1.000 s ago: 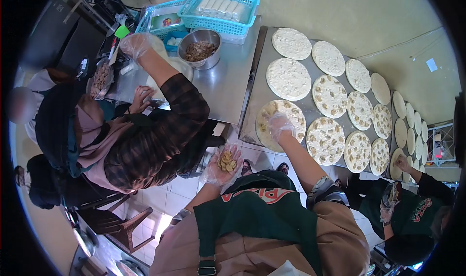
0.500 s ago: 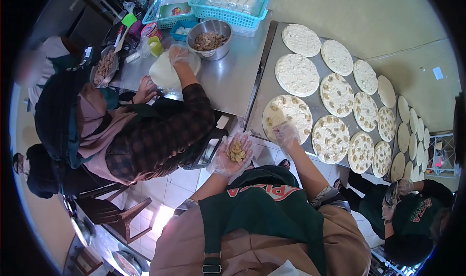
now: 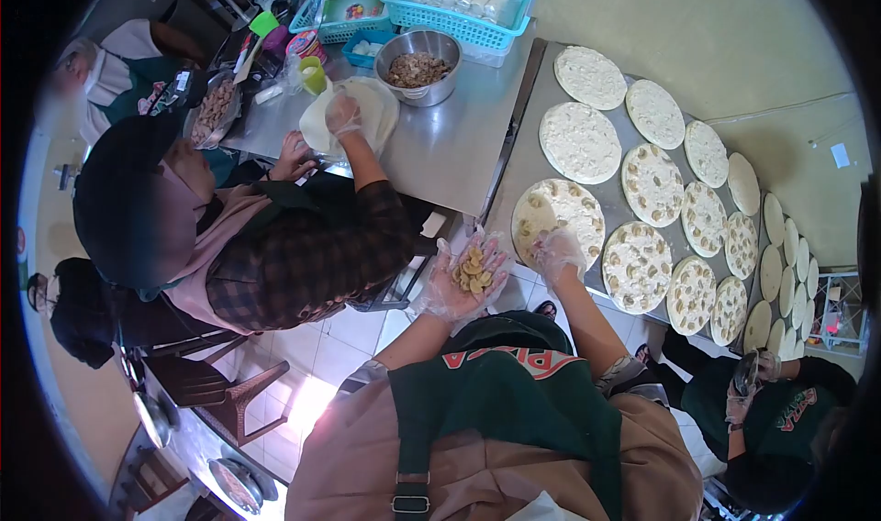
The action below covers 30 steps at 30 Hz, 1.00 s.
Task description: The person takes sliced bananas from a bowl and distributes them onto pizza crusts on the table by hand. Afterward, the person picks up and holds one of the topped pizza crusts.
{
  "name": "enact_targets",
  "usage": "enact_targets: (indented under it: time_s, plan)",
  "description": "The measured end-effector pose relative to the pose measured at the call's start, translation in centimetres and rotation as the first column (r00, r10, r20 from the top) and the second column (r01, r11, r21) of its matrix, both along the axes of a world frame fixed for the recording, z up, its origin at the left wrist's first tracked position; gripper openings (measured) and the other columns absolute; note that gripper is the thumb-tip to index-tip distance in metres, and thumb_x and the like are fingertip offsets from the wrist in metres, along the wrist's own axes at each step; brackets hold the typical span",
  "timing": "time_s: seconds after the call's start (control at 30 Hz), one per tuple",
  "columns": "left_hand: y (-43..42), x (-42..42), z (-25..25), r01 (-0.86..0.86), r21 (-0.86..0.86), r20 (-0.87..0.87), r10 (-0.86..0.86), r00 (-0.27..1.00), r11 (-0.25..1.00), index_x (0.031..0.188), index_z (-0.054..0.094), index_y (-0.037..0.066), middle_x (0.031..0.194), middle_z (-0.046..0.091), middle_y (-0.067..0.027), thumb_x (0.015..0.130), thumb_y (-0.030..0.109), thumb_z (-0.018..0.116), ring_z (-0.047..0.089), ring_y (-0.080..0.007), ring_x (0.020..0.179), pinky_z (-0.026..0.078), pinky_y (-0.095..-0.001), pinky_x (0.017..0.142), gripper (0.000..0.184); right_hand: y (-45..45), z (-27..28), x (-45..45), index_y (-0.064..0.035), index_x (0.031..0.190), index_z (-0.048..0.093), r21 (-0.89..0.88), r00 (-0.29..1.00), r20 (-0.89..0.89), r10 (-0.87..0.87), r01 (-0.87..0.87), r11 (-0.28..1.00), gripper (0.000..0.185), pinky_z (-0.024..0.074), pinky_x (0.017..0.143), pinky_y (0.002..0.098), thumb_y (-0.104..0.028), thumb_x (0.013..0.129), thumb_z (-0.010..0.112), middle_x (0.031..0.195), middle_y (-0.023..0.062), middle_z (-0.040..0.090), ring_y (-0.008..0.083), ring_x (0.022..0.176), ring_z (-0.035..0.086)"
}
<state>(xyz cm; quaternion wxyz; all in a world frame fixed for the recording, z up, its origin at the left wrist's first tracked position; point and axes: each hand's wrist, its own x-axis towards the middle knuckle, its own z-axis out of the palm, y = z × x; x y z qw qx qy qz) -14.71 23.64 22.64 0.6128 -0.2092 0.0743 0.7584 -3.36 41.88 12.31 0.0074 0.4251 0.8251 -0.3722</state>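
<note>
My left hand [image 3: 445, 287], in a clear plastic glove, is palm up and cups a small pile of yellowish-brown slices [image 3: 473, 271]. My gloved right hand [image 3: 560, 253] is over the lower edge of the nearest pizza base [image 3: 571, 205], its fingers drawn together and pointing down. What is between those fingertips is too small to make out. That base has a white topping, with slices along its left and upper part. Beside it lies a pizza base [image 3: 637, 269] dotted all over with similar slices.
More round bases cover the grey table [image 3: 514, 186], some with only white topping [image 3: 580, 143]. On the left, a co-worker in a checked sleeve [image 3: 312, 264] handles flat white rounds [image 3: 376, 108] near a steel bowl [image 3: 418, 70]. Another co-worker [image 3: 780, 420] stands at right.
The view has shifted, so most things appear further right. My right hand stays at the same base, its fingers lower towards the edge. My left hand still cups the slices.
</note>
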Motion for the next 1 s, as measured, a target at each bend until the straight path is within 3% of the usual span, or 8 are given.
enact_targets:
  time_s: [0.07,0.13,0.23,0.37,0.47,0.77,0.93,1.0]
  plan:
    - [0.3,0.0,0.1,-0.003,0.017,-0.006,0.003,1.000,1.000,0.119,0.038,0.018,0.125,0.036,-0.0053,0.077,0.056,0.036,0.033,-0.0263,0.116,0.029,-0.0455,0.092,0.056,-0.5,2.3,-0.2,-0.0061,0.075,0.058,-0.068,0.996,-0.040,-0.078,0.075,0.995,0.017,0.0433,0.055,0.0344,-0.020,0.071,0.050,0.071,0.0127,0.055,0.0250,0.065,0.054]
    - [0.5,0.0,0.1,-0.002,0.032,-0.011,0.002,1.000,0.999,0.120,0.037,0.018,0.125,0.036,-0.0059,0.078,0.056,0.034,0.033,-0.0273,0.115,0.028,-0.0464,0.092,0.057,-2.8,12.0,-1.5,-0.0073,0.079,0.059,0.167,0.977,-0.141,0.158,-0.134,0.977,0.017,0.0434,0.057,0.0363,-0.019,0.072,0.049,0.073,0.0145,0.055,0.0282,0.068,0.055]
    - [0.9,0.1,-0.4,0.026,0.071,-0.046,-0.023,0.999,0.997,0.122,0.034,0.016,0.125,0.035,-0.0061,0.077,0.056,0.035,0.033,-0.0257,0.115,0.029,-0.0424,0.093,0.060,-5.0,12.6,-1.5,-0.0084,0.087,0.058,0.001,0.856,-0.427,0.292,-0.323,0.946,0.020,0.0440,0.059,0.0370,-0.019,0.072,0.049,0.074,0.0146,0.055,0.0291,0.070,0.055]
    - [1.7,0.5,-1.6,0.047,0.119,-0.046,-0.042,0.998,0.992,0.123,0.033,0.012,0.127,0.033,-0.0084,0.080,0.050,0.036,0.029,-0.0254,0.118,0.021,-0.0424,0.098,0.057,-7.3,15.9,-2.6,-0.0054,0.089,0.055,0.379,0.772,-0.150,0.618,-0.532,0.757,0.022,0.0445,0.063,0.0359,-0.017,0.070,0.052,0.076,0.0139,0.055,0.0284,0.072,0.055]
    - [1.7,1.1,-2.1,0.081,0.098,-0.128,-0.068,0.989,0.992,0.125,0.029,0.011,0.127,0.033,-0.0092,0.081,0.046,0.038,0.029,-0.0253,0.118,0.019,-0.0417,0.099,0.057,-8.2,12.1,-2.2,-0.0073,0.091,0.054,0.426,0.853,0.003,0.522,-0.474,0.771,0.025,0.0439,0.064,0.0388,-0.018,0.068,0.051,0.080,0.0140,0.055,0.0314,0.073,0.054]
    - [0.2,2.9,-5.5,0.187,-0.124,-0.099,-0.200,0.975,0.974,0.113,0.045,0.009,0.115,0.045,-0.0114,0.085,0.032,0.033,0.042,-0.0251,0.108,0.036,-0.0414,0.089,0.039,-8.2,13.8,0.3,-0.0058,0.083,0.056,0.299,0.867,-0.277,0.415,-0.332,0.894,0.018,0.0437,0.062,0.0368,-0.018,0.070,0.050,0.077,0.0154,0.057,0.0300,0.071,0.056]
    - [-0.3,2.5,-5.0,0.207,-0.062,0.044,-0.204,0.978,0.976,0.111,0.046,0.013,0.114,0.046,-0.0085,0.085,0.035,0.031,0.043,-0.0254,0.107,0.039,-0.0418,0.085,0.037,-6.6,8.9,3.2,-0.0075,0.076,0.060,-0.171,0.906,-0.385,-0.175,0.116,0.978,0.014,0.0441,0.061,0.0331,-0.019,0.069,0.055,0.070,0.0109,0.059,0.0227,0.064,0.057]
    - [0.0,2.3,-4.3,0.200,-0.159,0.057,-0.193,0.980,0.967,0.112,0.046,0.015,0.115,0.046,-0.0077,0.085,0.037,0.031,0.043,-0.0261,0.106,0.039,-0.0419,0.084,0.038,-5.0,8.0,4.3,-0.0069,0.075,0.060,-0.057,0.934,-0.324,-0.154,0.143,0.988,0.014,0.0440,0.060,0.0327,-0.018,0.069,0.055,0.070,0.0110,0.059,0.0221,0.064,0.057]
